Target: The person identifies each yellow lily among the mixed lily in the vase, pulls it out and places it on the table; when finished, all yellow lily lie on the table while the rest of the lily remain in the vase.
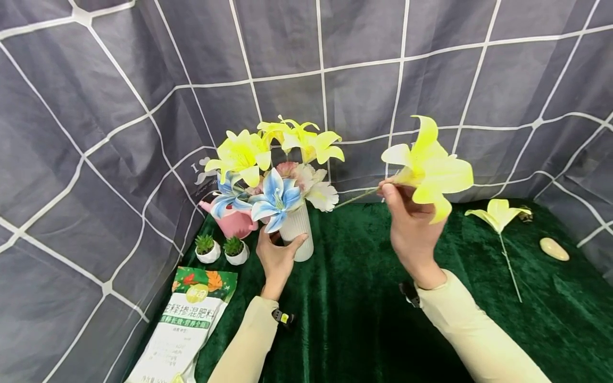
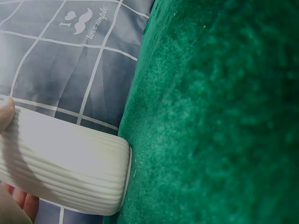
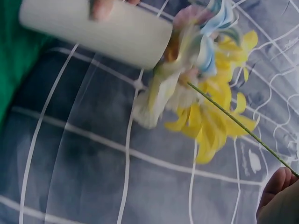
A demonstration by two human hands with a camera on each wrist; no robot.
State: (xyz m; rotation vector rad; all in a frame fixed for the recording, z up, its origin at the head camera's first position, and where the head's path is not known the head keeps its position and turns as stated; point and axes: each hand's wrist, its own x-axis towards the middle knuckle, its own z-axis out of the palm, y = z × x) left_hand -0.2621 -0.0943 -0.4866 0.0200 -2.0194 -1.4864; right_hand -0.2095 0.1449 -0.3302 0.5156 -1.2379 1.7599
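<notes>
A white ribbed vase [image 1: 298, 231] stands on the green cloth, filled with yellow lilies [image 1: 241, 157], blue-and-white lilies [image 1: 276, 198] and pale pink and white blooms [image 1: 320, 192]. My left hand [image 1: 278, 260] grips the vase around its side; fingers and thumb show at its edges in the left wrist view. My right hand [image 1: 414, 234] pinches the green stem [image 3: 238, 122] of a single yellow lily [image 1: 426, 167], just below the bloom. In the head view that stem slants down-left toward the vase's blooms; whether its tip touches them I cannot tell.
Left of the vase are a pink watering can [image 1: 235, 224], two small potted succulents [image 1: 207, 249] and a white-and-green fertilizer bag [image 1: 184, 324]. On the right lie another pale yellow lily [image 1: 499, 215] and a smooth stone [image 1: 554, 249]. A grey checked curtain [image 1: 359, 101] hangs behind.
</notes>
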